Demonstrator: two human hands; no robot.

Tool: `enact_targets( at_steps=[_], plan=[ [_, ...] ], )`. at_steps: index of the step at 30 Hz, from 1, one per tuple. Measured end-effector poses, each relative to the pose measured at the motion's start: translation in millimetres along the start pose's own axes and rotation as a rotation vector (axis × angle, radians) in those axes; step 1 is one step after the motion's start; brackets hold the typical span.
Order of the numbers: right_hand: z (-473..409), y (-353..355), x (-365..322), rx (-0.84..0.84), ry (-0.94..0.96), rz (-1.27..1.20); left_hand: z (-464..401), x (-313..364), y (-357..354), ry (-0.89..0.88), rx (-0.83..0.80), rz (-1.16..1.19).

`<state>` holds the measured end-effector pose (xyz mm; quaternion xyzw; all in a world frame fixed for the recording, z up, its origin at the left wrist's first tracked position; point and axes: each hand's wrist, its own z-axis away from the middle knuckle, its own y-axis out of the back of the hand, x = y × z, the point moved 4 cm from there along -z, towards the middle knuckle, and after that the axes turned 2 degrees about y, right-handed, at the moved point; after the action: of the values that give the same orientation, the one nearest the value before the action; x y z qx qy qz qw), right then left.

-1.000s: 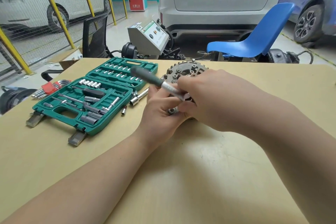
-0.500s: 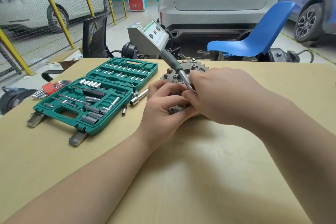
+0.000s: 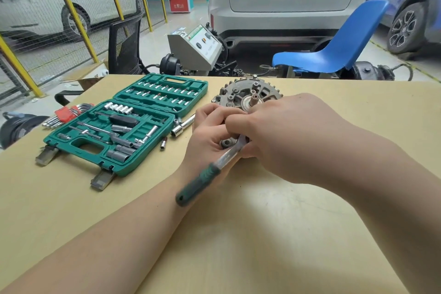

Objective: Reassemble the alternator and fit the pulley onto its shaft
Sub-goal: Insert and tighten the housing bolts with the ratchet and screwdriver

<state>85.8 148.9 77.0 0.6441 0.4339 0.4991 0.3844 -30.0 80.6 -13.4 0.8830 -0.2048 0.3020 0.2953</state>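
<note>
The grey alternator (image 3: 241, 93) lies flat on the tan table (image 3: 274, 234), its toothed rim and short centre shaft (image 3: 254, 97) facing up. My left hand (image 3: 210, 136) grips its near left edge. My right hand (image 3: 281, 131) curls over the head of a ratchet wrench (image 3: 210, 169) at the alternator's near side. The wrench's dark green handle points toward me and to the left, over my left wrist. The wrench head and the bolt under it are hidden by my fingers. No pulley is visible.
An open green socket set (image 3: 124, 124) lies left of the alternator, with loose sockets (image 3: 177, 130) and an extension beside it. Red-held hex keys (image 3: 65, 113) lie at the table's left edge. A blue chair (image 3: 334, 52), a tester box and parked cars stand behind the table.
The wrench handle has swung round from pointing away and up-left to pointing toward me, down-left. Both hands have stayed on the alternator's near side.
</note>
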Motion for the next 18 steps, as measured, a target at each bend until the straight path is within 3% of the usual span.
enact_targets(
  at_steps=[8,14,18],
  plan=[
    [-6,-1,7,0.029,-0.174,-0.058,-1,6,-2,-0.005,0.042,0.011],
    [-3,1,11,-0.029,-0.105,-0.152,-2,-1,-3,0.036,0.011,0.066],
    [1,13,10,0.015,-0.024,-0.142,-4,7,-1,-0.068,0.037,-0.013]
  ],
)
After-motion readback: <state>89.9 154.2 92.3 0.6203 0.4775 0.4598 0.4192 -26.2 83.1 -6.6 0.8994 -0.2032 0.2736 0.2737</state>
